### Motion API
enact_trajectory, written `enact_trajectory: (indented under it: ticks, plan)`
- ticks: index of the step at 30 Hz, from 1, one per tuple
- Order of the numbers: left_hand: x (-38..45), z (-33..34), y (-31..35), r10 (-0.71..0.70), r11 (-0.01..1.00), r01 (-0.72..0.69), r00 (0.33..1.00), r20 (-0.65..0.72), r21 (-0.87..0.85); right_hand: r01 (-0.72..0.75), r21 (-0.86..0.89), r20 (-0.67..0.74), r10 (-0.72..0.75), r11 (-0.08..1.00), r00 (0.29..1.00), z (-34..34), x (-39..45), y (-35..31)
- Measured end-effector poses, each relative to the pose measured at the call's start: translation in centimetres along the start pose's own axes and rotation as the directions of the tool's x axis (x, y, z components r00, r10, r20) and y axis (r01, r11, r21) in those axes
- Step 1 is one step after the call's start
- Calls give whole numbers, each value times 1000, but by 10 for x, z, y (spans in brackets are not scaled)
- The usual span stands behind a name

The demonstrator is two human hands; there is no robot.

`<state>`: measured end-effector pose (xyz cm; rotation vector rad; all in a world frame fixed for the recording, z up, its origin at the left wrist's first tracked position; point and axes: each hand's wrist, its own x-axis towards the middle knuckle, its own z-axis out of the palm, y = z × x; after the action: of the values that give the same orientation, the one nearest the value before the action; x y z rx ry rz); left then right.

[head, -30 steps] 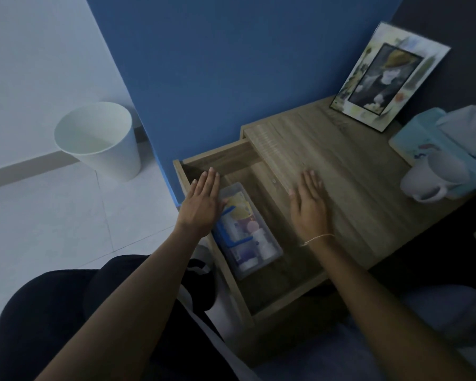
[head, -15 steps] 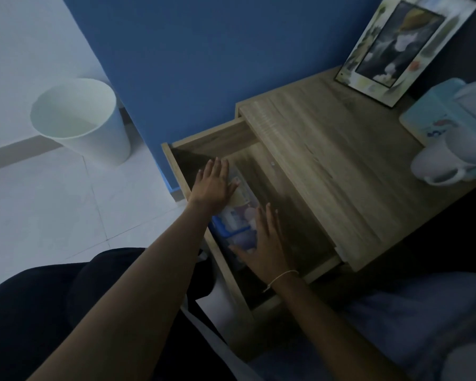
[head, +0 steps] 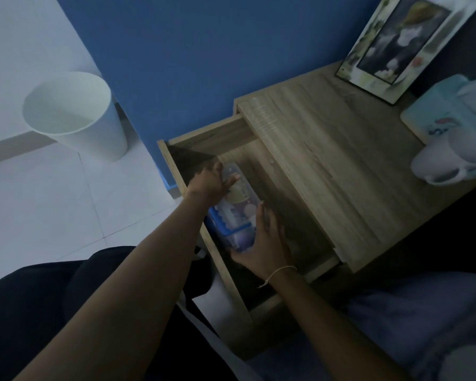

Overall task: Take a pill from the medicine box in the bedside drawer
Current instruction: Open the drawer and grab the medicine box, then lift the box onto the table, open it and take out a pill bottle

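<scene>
Drawer [head: 308, 237] stands pulled open from the bedside table [head: 341, 160]. The medicine box [head: 235, 210], clear with blue clasps, lies inside along the drawer's 9 o'clock wall. Left hand [head: 210, 184] grips the box's far end at 12 o'clock, fingers curled over its lid. Right hand [head: 261, 248] holds the near end at 6 o'clock, thumb under the corner, fingers extended together along the box's 3 o'clock side. A thin cord circles the right wrist. On the table top: picture frame [head: 396, 42] at 1 o'clock, mug [head: 448, 158] at 3 o'clock. White bin [head: 74, 114] stands on the floor at 10 o'clock.
</scene>
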<state>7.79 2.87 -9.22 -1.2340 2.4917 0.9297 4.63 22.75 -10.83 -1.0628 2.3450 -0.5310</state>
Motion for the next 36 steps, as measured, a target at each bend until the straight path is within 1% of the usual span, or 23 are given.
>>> enact_trajectory:
  ticks: [3, 9, 11, 14, 15, 16, 17, 20, 24, 26, 30, 32, 36]
  plan:
    - [-8, -9, 8, 1, 1000, -1, 998, -62, 9, 18, 9, -42, -17, 1000, 999, -13, -3, -5]
    - [-24, -49, 31, 57, 995, -37, 974, -217, 93, 34, 16, -206, -30, 999, 978, -46, -4, -26]
    - [-31, -65, 36, 75, 993, -46, 961, -267, 112, 49, 37, -220, -40, 998, 975, -56, -4, -42]
    - [-40, -91, 43, 75, 992, -38, 946, -314, 123, 124, 136, -371, -66, 983, 926, -75, 1, -61]
    - [-43, -101, 47, 66, 992, -28, 943, -328, 119, 143, 119, -310, -100, 982, 946, -85, 3, -65]
    - [-46, -110, 51, 59, 993, -21, 938, -343, 113, 163, 88, -202, -143, 983, 969, -96, 3, -66]
    - [-47, -118, 56, 56, 994, -20, 931, -361, 104, 187, 51, -138, -179, 981, 974, -106, 4, -64]
    - [-48, -140, 76, 63, 998, -51, 914, -401, 42, 213, 34, -157, -206, 976, 966, -142, 9, -62]
    - [-38, -146, 103, 99, 987, -138, 924, -370, -81, 228, -31, -171, -230, 973, 958, -189, 21, -49]
    - [-31, -138, 116, 126, 977, -174, 935, -331, -120, 211, -63, -136, -218, 975, 967, -208, 29, -32]
    - [-17, -112, 135, 164, 963, -211, 952, -258, -166, 156, -73, -45, -160, 985, 986, -233, 43, 6]
    - [-11, -98, 142, 184, 956, -231, 952, -245, -179, 129, -92, -9, -130, 987, 991, -241, 48, 23]
    - [3, -82, 147, 200, 961, -239, 949, -245, -139, 113, -87, 30, -111, 990, 993, -250, 61, 40]
